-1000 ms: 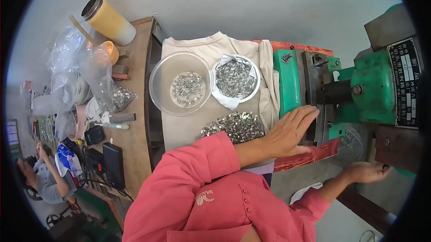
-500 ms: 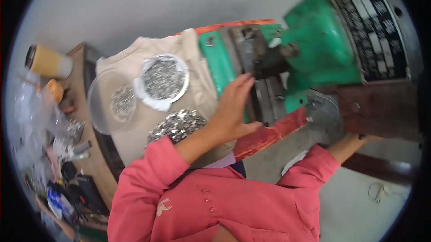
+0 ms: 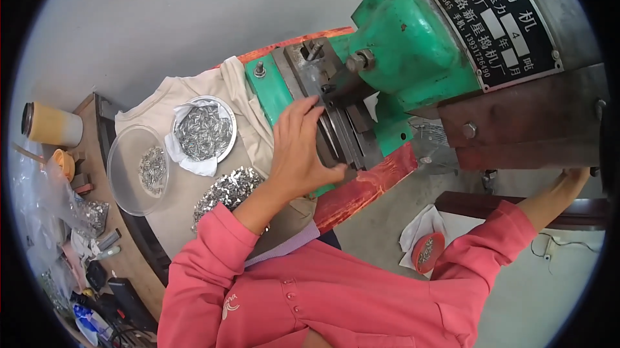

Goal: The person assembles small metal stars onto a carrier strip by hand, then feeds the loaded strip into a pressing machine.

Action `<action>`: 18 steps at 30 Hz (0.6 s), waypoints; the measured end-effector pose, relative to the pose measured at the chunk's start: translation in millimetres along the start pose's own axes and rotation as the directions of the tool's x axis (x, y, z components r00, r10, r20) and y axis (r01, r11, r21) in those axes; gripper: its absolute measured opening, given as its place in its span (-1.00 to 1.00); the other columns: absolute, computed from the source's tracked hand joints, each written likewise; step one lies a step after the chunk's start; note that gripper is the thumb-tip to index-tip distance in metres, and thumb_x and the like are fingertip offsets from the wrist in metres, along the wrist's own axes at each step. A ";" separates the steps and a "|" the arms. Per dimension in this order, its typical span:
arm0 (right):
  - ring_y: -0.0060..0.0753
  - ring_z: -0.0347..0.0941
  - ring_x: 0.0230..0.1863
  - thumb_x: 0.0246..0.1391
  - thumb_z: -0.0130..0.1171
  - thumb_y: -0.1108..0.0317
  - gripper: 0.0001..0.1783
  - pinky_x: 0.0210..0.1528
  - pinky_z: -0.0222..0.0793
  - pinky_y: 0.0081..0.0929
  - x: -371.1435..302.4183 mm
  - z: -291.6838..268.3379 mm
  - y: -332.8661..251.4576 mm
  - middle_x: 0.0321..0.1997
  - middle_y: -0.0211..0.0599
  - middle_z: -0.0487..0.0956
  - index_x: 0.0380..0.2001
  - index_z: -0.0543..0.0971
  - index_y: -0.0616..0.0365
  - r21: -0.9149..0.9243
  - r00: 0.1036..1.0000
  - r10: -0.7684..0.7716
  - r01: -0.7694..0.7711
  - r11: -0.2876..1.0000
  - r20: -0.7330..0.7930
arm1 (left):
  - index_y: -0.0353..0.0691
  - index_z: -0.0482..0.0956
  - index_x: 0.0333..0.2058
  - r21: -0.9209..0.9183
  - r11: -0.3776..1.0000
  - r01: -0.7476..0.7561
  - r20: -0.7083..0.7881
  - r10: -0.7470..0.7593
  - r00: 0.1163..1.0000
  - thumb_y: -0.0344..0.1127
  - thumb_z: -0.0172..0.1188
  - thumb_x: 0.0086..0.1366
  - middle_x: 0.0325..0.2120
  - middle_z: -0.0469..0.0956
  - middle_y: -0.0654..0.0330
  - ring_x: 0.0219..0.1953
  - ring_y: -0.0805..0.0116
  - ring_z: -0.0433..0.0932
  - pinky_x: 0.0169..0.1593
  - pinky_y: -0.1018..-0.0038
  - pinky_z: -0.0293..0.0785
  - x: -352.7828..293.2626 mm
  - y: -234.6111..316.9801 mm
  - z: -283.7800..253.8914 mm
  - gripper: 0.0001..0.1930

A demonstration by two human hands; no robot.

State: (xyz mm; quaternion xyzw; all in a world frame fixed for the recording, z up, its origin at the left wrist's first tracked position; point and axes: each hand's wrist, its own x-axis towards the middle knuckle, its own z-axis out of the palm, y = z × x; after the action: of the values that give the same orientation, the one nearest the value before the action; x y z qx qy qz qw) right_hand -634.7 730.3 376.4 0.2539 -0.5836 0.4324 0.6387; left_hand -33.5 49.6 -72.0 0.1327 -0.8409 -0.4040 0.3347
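Observation:
My left hand point(image 3: 298, 154) rests at the near side of a green punch press point(image 3: 413, 44), its thumb spread away from its fingers. The fingertips are at the dark steel die point(image 3: 339, 112) under the press head; whether a small part lies beneath them, I cannot make out. Nothing shows in the gap between thumb and fingers. Far to the right, my right hand point(image 3: 575, 180) reaches to the lower edge of the brown metal bar point(image 3: 523, 125) on the machine. Its fingers are mostly hidden there.
Left of the press, a beige cloth carries a pile of shiny metal pieces point(image 3: 227, 194), a white bowl point(image 3: 230, 144) and a clear plastic tub point(image 3: 116, 167), both holding small metal parts. A red bowl point(image 3: 438, 248) sits lower right. A wooden table point(image 3: 132, 248) holds clutter and a yellow-topped cup point(image 3: 55, 125).
The press and cloth have shifted left in the picture as the view turned. My right arm extends farther right, and the red bowl has come into sight. My left hand stays by the die.

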 end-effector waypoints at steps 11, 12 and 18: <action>-0.16 0.47 -0.07 0.27 0.09 0.29 -0.59 0.06 0.40 -0.24 11.3 28.9 -55.7 0.01 -0.04 0.50 0.06 0.36 0.36 0.027 0.998 -0.050 0.049 0.998 0.043 | -0.38 0.32 0.14 0.027 0.999 0.027 -0.069 -0.025 0.997 -0.18 0.51 -0.28 0.27 0.24 -0.01 0.35 -0.17 0.14 0.35 0.02 0.12 27.5 -15.7 8.2 -0.05; -0.16 0.47 -0.07 0.27 0.09 0.29 -0.59 0.06 0.40 -0.24 18.2 30.7 -67.4 0.01 -0.04 0.50 0.05 0.37 0.36 0.029 0.997 -0.065 0.064 0.998 0.048 | -0.38 0.32 0.14 0.013 1.000 0.026 -0.075 -0.025 0.997 -0.18 0.51 -0.28 0.27 0.24 -0.01 0.35 -0.17 0.14 0.35 0.02 0.12 29.0 -16.5 9.7 -0.05; -0.17 0.47 -0.09 0.26 0.10 0.29 -0.61 0.03 0.40 -0.24 39.6 -11.9 2.4 -0.01 -0.05 0.51 0.02 0.38 0.35 0.017 0.996 -0.027 0.026 1.000 0.081 | -0.41 0.33 0.14 0.028 0.999 0.033 -0.033 -0.032 0.999 -0.18 0.50 -0.26 0.26 0.26 -0.02 0.35 -0.17 0.14 0.36 0.06 0.17 35.5 -12.7 15.8 -0.07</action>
State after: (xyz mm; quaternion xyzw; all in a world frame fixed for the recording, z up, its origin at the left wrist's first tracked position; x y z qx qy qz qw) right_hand -632.7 751.4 412.0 0.2842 -0.6022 0.4179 0.6180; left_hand -71.1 33.4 -72.7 0.1576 -0.8387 -0.3952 0.3400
